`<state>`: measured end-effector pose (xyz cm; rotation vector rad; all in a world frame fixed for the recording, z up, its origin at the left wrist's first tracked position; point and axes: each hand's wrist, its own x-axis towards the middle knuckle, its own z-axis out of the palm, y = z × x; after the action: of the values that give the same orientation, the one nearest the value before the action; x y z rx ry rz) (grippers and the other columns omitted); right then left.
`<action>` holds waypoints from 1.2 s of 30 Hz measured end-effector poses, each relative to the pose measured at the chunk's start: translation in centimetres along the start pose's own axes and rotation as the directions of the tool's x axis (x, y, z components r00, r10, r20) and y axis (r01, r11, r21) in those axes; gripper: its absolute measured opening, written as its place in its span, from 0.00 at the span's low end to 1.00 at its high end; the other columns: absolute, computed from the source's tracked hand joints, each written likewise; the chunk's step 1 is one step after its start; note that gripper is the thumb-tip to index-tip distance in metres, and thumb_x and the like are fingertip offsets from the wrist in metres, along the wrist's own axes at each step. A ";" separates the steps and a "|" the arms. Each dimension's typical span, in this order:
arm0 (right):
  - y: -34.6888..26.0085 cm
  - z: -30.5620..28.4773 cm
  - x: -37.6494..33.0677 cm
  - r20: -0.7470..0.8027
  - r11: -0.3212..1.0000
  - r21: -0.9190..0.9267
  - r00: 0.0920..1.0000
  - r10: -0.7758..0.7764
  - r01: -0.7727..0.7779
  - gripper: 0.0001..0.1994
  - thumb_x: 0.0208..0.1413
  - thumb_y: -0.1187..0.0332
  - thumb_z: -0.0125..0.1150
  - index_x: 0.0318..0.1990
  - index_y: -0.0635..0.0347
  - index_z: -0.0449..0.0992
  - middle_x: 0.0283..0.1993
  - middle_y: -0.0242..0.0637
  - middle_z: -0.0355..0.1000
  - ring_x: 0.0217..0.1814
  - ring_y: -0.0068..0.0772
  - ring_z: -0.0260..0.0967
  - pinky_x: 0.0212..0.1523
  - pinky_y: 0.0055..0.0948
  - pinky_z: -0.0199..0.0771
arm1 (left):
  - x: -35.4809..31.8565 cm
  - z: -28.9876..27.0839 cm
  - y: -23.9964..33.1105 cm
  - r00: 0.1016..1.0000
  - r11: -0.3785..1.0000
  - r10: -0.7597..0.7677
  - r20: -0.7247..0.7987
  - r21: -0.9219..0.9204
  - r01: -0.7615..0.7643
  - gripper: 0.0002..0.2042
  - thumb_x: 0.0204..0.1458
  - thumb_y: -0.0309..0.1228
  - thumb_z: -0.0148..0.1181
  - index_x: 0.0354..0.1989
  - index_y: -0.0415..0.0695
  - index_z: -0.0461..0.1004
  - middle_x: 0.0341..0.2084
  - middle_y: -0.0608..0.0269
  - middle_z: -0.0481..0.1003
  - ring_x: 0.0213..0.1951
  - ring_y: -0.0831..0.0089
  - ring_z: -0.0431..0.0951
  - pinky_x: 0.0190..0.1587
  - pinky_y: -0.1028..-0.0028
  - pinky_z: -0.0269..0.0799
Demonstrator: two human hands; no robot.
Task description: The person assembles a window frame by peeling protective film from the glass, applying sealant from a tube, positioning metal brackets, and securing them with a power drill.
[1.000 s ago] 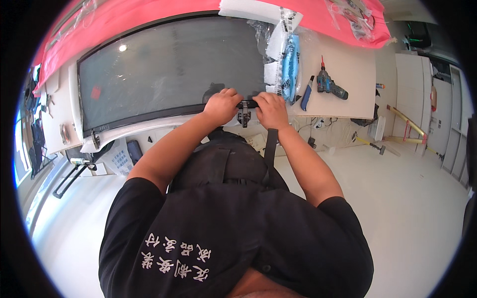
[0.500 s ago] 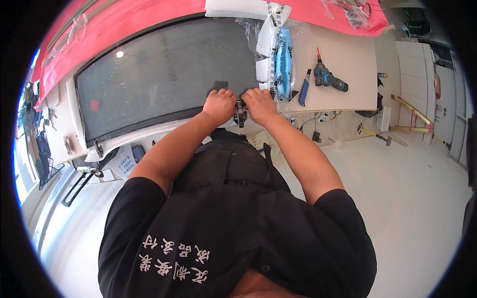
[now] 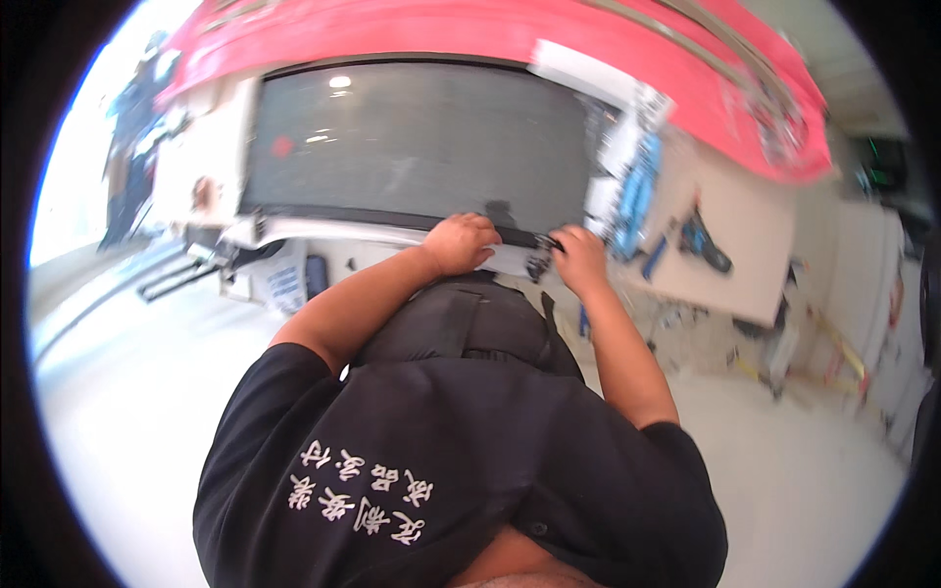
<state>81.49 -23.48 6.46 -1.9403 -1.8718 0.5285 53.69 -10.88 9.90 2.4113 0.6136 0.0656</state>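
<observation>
Left hand [image 3: 463,243] and right hand [image 3: 580,260] at the panel's near edge

Nearest is the person's black shirt [image 3: 470,441]. The left hand, half curled, rests on the near edge of the dark panel [image 3: 421,132]; whether it grips cannot be told. The right hand's fingers nearly close at a black metal fitting [image 3: 539,261] on that edge, its hold blurred. The panel lies on a pale bench [image 3: 750,220], a power drill [image 3: 698,240] to its right. A pink sheet [image 3: 441,27] spans the far side.

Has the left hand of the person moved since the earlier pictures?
Yes. Judged against the dark panel, the left hand has shifted left along the near edge, away from the black fitting.
</observation>
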 end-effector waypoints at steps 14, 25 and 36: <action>-3.3 2.1 0.5 -0.126 0.974 0.033 0.966 0.225 -0.222 0.06 0.49 0.71 0.65 0.36 0.58 0.81 0.42 0.39 0.76 0.49 0.49 0.72 0.53 0.46 0.71 | -33.4 -7.0 -14.6 0.316 0.539 -0.800 -0.509 -0.382 0.750 0.10 0.60 0.34 0.63 0.44 0.43 0.82 0.33 0.55 0.82 0.35 0.66 0.83 0.42 0.68 0.77; -17.2 5.6 1.9 -0.440 0.895 0.161 0.781 0.443 -0.417 0.06 0.56 0.74 0.63 0.40 0.61 0.81 0.45 0.39 0.76 0.46 0.41 0.75 0.49 0.36 0.75 | -46.9 -15.2 -38.7 -0.143 0.352 -0.822 -0.551 -0.689 0.633 0.16 0.60 0.43 0.61 0.42 0.42 0.83 0.34 0.54 0.84 0.39 0.59 0.84 0.45 0.64 0.77; -37.9 8.7 4.8 -0.149 0.941 0.025 0.929 0.338 -0.338 0.07 0.54 0.74 0.64 0.40 0.61 0.81 0.44 0.38 0.77 0.45 0.36 0.76 0.46 0.32 0.76 | -44.6 -18.5 -48.3 0.049 0.299 -0.896 -0.442 -0.519 0.801 0.24 0.52 0.44 0.70 0.53 0.42 0.77 0.49 0.48 0.77 0.54 0.52 0.77 0.56 0.59 0.73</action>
<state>44.87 -17.40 18.89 -2.2509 -1.4524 0.4615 -9.56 13.06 0.28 1.3652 2.2708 0.4838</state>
